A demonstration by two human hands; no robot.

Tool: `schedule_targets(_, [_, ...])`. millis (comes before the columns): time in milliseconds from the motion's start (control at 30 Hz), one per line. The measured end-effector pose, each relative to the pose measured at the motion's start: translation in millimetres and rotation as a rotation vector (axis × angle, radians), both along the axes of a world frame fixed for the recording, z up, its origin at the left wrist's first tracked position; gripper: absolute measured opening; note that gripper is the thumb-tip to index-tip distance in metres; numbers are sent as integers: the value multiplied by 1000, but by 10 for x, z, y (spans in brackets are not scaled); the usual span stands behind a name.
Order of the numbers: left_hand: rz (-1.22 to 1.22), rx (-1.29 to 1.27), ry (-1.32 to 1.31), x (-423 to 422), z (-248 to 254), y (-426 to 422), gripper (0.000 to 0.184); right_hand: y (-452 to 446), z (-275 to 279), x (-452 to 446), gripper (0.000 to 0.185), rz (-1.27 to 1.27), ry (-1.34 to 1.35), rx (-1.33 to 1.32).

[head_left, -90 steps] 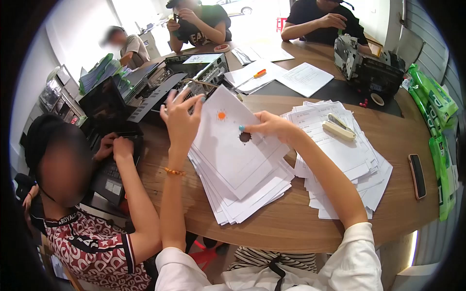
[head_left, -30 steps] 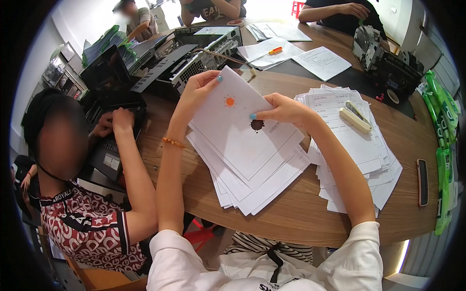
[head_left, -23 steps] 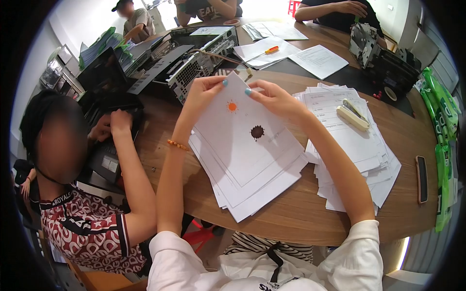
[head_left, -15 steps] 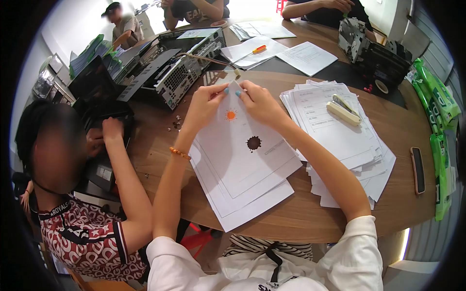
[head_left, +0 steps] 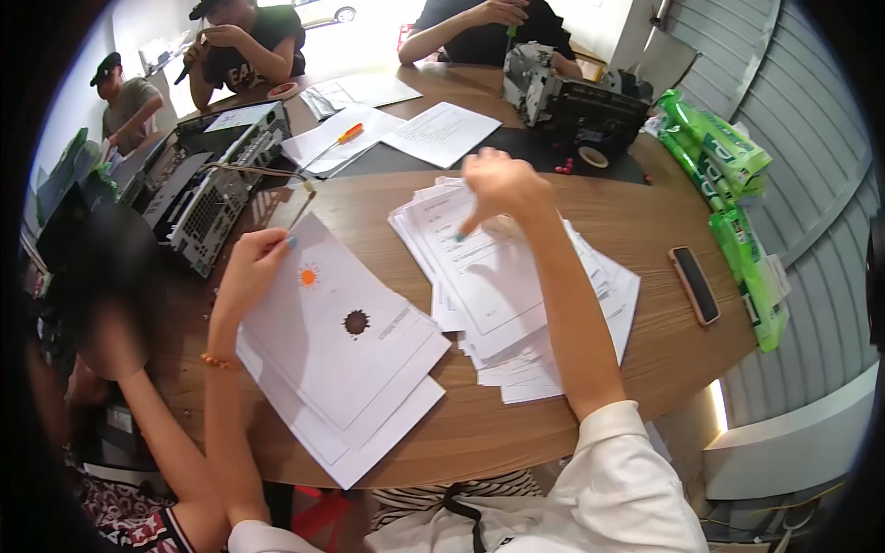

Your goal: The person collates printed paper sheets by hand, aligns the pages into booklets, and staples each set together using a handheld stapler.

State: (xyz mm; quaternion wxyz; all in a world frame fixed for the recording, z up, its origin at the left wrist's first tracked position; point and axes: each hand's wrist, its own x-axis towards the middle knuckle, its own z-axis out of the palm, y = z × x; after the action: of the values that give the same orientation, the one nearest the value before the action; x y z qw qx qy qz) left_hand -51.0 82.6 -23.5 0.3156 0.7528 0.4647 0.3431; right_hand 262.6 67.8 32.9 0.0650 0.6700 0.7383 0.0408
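My left hand (head_left: pixel 254 265) pinches the top corner of several printed sheets of paper (head_left: pixel 341 369), marked with an orange sun shape and a dark brown blot. The lower part of these sheets lies on the table. Over a second, untidy stack of papers (head_left: pixel 489 304) hovers my right hand (head_left: pixel 510 189), open, with its thumb apart from the fingers. Beneath its palm a bit of the cream stapler (head_left: pixel 503 225) shows; most of it is hidden by the hand.
A phone (head_left: pixel 693 284) and green packs (head_left: pixel 742 267) lie at the right. An opened computer case (head_left: pixel 221 203) stands at the left, an orange screwdriver (head_left: pixel 348 134) on papers behind. A black machine (head_left: pixel 581 101) is in front of another person. A co-worker's arm (head_left: pixel 161 424) is close at my left.
My right hand has let go of the sheets' corner and moved right, over the stack with the stapler. My left hand keeps its pinch. The view has turned right.
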Motion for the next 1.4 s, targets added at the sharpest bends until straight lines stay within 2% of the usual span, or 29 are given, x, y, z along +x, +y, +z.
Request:
schedule_targets(33, [5, 24, 9, 5, -2, -3, 18, -74, 112, 116, 83, -79, 7, -99])
schedule_targets(67, [1, 13, -4, 16, 17, -19, 17, -123, 208, 193, 73, -166, 12, -200])
schedule_targets(100, [-8, 13, -18, 43, 46, -41, 17, -103, 202, 301, 73, -176, -1, -199])
schedule_targets(167, [10, -50, -33, 70, 89, -81, 17, 1, 81, 521, 59, -256, 157, -418])
schedule_targets(200, [-1, -35, -60, 73, 75, -73, 16, 23, 40, 586, 44, -137, 235, -388])
schedule_targets(233, [8, -36, -57, 70, 45, -46, 16, 54, 10, 651, 44, -127, 237, -390])
schedule_targets(300, [-50, 136, 0, 20, -12, 7, 15, 141, -53, 691, 46, 186, 492, -179])
schedule_targets(333, [-27, 131, 11, 18, 11, -20, 15, 132, -41, 605, 39, 227, 681, -153])
schedule_targets(467, [5, 335, 143, 177, 120, -168, 14, 82, 32, 5, 34, 407, 732, -62])
schedule_targets(533, [11, 386, 224, 215, 156, -202, 13, 105, -57, -203, 34, 689, 803, 61])
schedule_targets(567, [-12, 400, 214, 226, 162, -205, 13, 106, -78, -266, 34, 704, 810, 55])
schedule_targets(633, [-20, 411, 209, 231, 165, -207, 12, 89, -85, -403, 33, 723, 658, 42])
schedule_targets(767, [-36, 448, 229, 211, 122, -185, 13, 7, -41, -503, 34, 616, 586, -47])
schedule_targets(867, [-42, 505, 293, 207, 127, -193, 13, 40, -86, -477, 34, 720, 609, -22])
schedule_targets(1000, [-66, 585, 363, 237, 144, -214, 12, -5, -46, -505, 32, 713, 575, -40])
schedule_targets(1300, [-130, 587, 358, 251, 146, -225, 12, -68, -6, -585, 30, 714, 528, -34])
schedule_targets(1400, [-124, 565, 364, 248, 165, -227, 11, -48, -32, -572, 28, 797, 493, 68])
